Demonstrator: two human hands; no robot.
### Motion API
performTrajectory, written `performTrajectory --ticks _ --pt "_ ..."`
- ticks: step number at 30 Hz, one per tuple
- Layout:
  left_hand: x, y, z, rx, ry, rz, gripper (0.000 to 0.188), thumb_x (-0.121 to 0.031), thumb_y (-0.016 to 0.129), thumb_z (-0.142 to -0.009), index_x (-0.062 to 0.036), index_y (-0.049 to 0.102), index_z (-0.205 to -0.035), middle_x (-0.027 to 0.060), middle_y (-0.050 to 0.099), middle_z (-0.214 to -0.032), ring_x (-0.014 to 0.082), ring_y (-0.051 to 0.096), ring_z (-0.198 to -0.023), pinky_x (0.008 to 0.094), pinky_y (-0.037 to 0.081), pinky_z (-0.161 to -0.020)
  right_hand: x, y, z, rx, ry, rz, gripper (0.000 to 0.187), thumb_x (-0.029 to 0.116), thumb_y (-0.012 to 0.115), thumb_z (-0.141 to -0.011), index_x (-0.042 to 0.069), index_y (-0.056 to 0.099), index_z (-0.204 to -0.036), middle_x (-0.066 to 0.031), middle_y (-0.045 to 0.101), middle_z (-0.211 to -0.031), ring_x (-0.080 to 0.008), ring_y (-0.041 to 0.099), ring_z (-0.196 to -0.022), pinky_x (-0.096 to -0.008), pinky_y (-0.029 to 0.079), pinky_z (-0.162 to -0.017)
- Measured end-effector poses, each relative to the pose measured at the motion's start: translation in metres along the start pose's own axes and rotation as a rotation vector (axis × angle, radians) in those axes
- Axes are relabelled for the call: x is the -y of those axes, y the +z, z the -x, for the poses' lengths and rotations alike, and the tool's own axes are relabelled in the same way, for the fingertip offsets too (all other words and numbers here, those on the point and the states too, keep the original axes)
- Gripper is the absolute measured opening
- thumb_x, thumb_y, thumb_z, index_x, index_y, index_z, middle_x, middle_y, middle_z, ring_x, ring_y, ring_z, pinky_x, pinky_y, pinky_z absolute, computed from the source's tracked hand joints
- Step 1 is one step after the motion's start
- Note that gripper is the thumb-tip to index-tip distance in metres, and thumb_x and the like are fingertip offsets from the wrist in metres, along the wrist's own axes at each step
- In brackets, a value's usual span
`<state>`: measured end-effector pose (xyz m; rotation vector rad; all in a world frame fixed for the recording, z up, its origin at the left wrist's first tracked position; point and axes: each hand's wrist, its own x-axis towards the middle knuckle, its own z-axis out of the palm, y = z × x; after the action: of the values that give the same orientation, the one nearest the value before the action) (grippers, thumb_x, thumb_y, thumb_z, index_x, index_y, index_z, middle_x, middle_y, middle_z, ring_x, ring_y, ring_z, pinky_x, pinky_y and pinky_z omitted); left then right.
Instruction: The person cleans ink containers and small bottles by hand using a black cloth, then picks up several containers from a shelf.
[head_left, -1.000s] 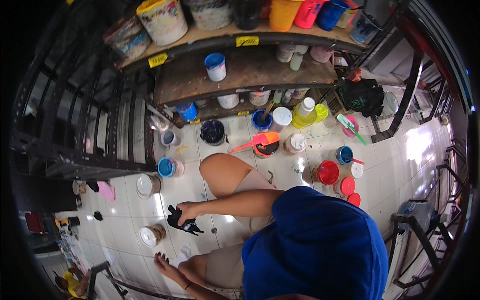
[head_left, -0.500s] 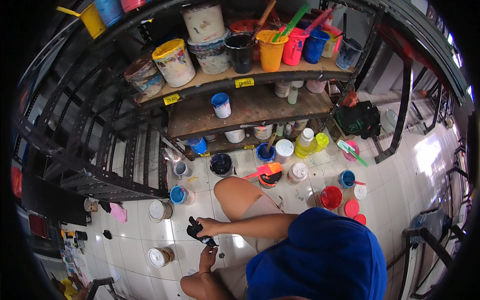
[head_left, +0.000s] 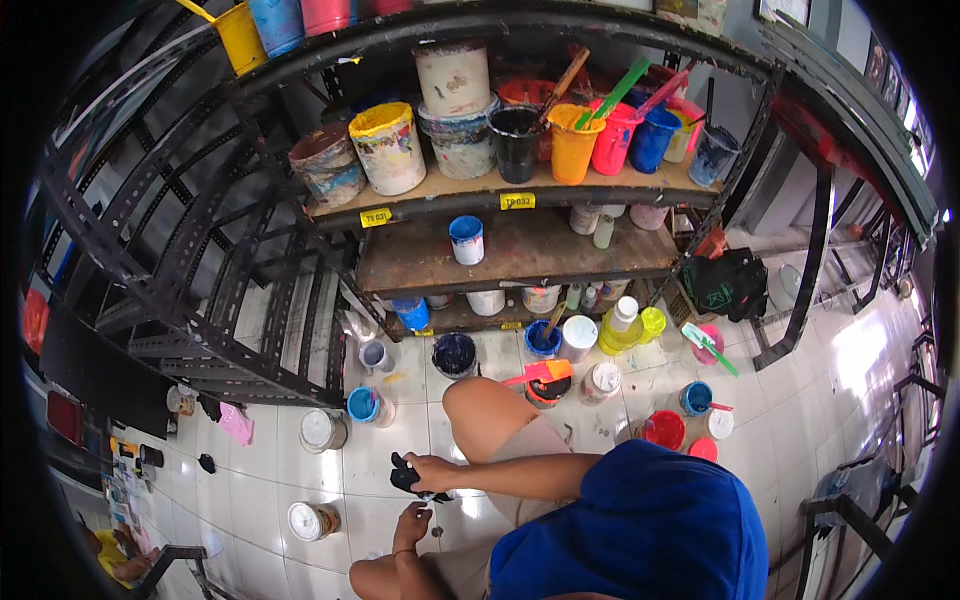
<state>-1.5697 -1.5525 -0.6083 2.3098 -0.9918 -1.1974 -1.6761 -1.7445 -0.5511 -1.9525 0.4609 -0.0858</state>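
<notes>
Black cloth [head_left: 402, 474], limp and crumpled, bunches in the right hand [head_left: 435, 472], fingers closed around it, over glossy square floor tiles [head_left: 375, 525]; the left hand [head_left: 412, 525] curls its fingers near the lower edge, their grip unclear.

Stained shelves [head_left: 560, 260] and color-smeared tubs [head_left: 388, 155] mark this as a paint or ink workshop.

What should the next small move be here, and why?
Probably, the left hand should draw the lower end of the black cloth gently outward while the right hand holds firm. The cloth is bunched in the right hand, and the left is close by its lower end; whether it already pinches it is too small to tell.
</notes>
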Motion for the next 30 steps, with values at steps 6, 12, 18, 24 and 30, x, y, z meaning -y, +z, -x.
performTrajectory --ticks 6,12,18,24,30 --pt "-0.038 0.001 -0.004 0.05 -0.014 -0.029 0.037 -0.021 0.061 -0.084 -0.0049 0.063 -0.117 0.0198 0.069 -0.104 0.0339 0.066 -0.099 0.0393 0.051 -0.088 -0.022 -0.005 0.007 -0.016 0.055 0.028 0.068 0.021 0.072 -0.07 -0.005 0.039 -0.124 -0.0274 0.062 -0.104 -0.0423 0.063 -0.095 -0.0459 0.05 -0.084" --pt "0.006 0.003 -0.025 -0.018 0.096 -0.064 0.034 -0.018 0.061 -0.084 0.0012 0.064 -0.112 0.0191 0.07 -0.088 0.0281 0.069 -0.082 0.0368 0.053 -0.075 -0.013 -0.007 -0.002 0.035 0.055 0.083 0.068 0.022 0.072 -0.072 -0.005 0.038 -0.125 -0.0265 0.064 -0.096 -0.0404 0.064 -0.091 -0.0452 0.051 -0.079" --pt "0.023 0.011 -0.045 0.03 0.152 -0.062 0.037 -0.017 0.061 -0.085 0.001 0.061 -0.117 0.0184 0.07 -0.087 0.0237 0.069 -0.079 0.0359 0.054 -0.072 -0.037 -0.009 -0.006 0.021 0.069 0.083 0.071 0.024 0.073 -0.074 -0.003 0.037 -0.129 -0.0272 0.062 -0.099 -0.0415 0.062 -0.093 -0.0454 0.049 -0.081" --pt "0.017 0.012 -0.037 0.089 0.08 0.075 0.035 -0.017 0.057 -0.086 -0.0015 0.061 -0.118 0.0192 0.07 -0.091 0.0282 0.069 -0.083 0.0374 0.052 -0.076 -0.043 -0.005 -0.002 -0.066 0.095 0.099 0.057 0.018 0.072 -0.07 -0.003 0.041 -0.113 -0.0249 0.063 -0.085 -0.0407 0.063 -0.082 -0.0481 0.049 -0.071" --pt "0.02 -0.002 -0.035 0.152 0.089 0.033 0.036 -0.013 0.056 -0.09 0.0036 0.057 -0.121 0.0186 0.069 -0.097 0.0218 0.068 -0.079 0.0329 0.053 -0.072 -0.016 -0.012 -0.01 -0.095 0.074 0.016 0.056 0.017 0.073 -0.068 -0.006 0.043 -0.109 -0.0262 0.063 -0.09 -0.0416 0.063 -0.088 -0.0475 0.05 -0.077"
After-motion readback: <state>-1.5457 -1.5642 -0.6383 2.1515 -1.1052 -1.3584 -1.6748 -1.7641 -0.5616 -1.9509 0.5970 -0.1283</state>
